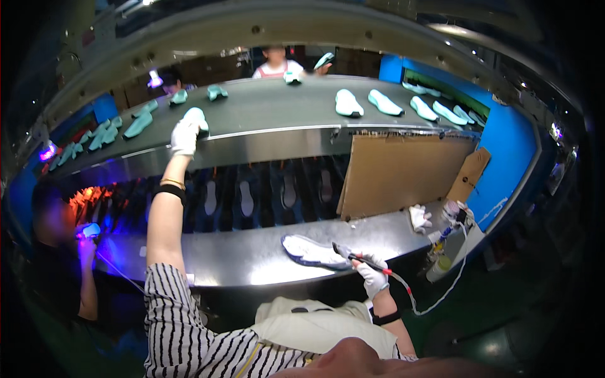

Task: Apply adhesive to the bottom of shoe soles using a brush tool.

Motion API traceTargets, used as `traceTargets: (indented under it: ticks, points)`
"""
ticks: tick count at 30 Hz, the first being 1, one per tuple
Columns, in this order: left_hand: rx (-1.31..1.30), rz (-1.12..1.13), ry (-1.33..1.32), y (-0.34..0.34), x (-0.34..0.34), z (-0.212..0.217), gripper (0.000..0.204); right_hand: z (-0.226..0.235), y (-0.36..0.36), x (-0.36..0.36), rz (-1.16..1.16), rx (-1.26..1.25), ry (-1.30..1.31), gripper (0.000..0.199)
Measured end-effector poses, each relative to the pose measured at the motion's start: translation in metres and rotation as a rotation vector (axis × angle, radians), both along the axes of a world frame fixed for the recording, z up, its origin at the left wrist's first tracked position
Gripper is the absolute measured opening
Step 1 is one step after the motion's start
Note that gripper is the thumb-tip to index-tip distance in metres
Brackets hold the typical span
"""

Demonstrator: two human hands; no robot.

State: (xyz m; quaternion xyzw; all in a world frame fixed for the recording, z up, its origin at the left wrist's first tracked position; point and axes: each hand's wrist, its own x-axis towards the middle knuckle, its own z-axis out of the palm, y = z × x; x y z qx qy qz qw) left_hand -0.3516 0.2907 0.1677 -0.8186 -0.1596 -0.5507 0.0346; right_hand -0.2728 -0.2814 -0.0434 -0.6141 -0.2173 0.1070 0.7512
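Observation:
My left hand [184,137], in a white glove, stretches far forward to the conveyor belt's near edge. Its fingers close round the near end of a mint-green shoe sole [195,116]. In my right hand [373,277], also gloved with fingertips bare, is a brush [359,257] with a dark handle, joined to a thin hose with red bands. The brush's head meets the right end of a white shoe sole [307,252] with a dark rim, lying on the metal ledge in front of me. Whether the bristles press on it I cannot tell.
More mint soles [385,103] lie along the grey conveyor belt [271,110]. Below it, dark soles [246,198] stand in a row beside a cardboard sheet [403,173]. A crumpled glove [418,218] and the white hose [465,252] are at right. Co-workers stand opposite and at left.

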Motion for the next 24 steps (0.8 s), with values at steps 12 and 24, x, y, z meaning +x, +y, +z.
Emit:
traceTargets:
  ticks: [12, 24]
  points:
    - [-0.990, -1.598, -0.457, -0.170, -0.036, 0.016, 0.024, 0.015, 0.017, 0.017, -0.063, -0.050, 0.008, 0.017]
    - [-2.676, -1.693, -0.245, -0.298, -0.028, -0.226, 0.069, 0.022, 0.036, 0.015, -0.054, -0.080, 0.099, 0.013]
